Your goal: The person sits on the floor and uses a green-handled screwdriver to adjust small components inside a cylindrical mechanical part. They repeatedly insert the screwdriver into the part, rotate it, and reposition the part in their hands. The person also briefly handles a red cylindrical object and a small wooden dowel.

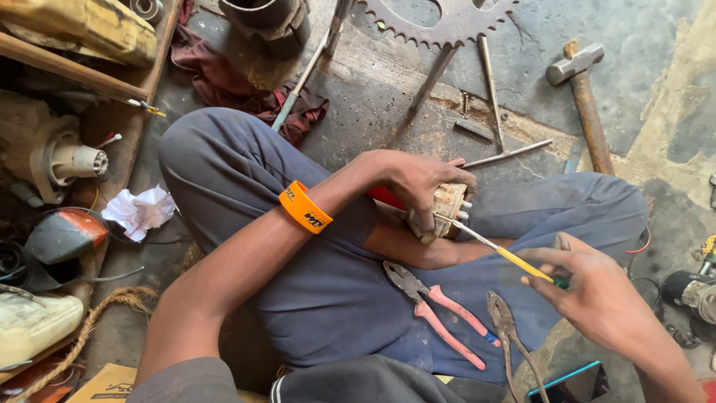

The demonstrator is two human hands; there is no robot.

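While the left hand (418, 179) clamps the small tan ribbed block-shaped part with pale prongs (445, 209) on the lap, just above the knee fold, the right hand (597, 287) pinches the thin yellow-handled screwdriver with a metal shaft (500, 250) by its handle end, at 4 o'clock from the part. Screwdriver tip sits touching the part's prong face at its 3 o'clock edge. To do this well, I'd judge: keep the left grip firm with thumb clear of the tip, keep the shaft in line with the slot, press lightly so it can't skid toward the fingers or thigh. Pink-handled pliers (440, 310) lie on the blue trousers at 6 o'clock from the part; dark bare-metal pliers (507, 332) lie just right of them. Orange wristband (304, 207) on left forearm. Wooden-handled hammer (585, 89) on floor at 1 o'clock, toothed grey sprocket (440, 19) at 12.
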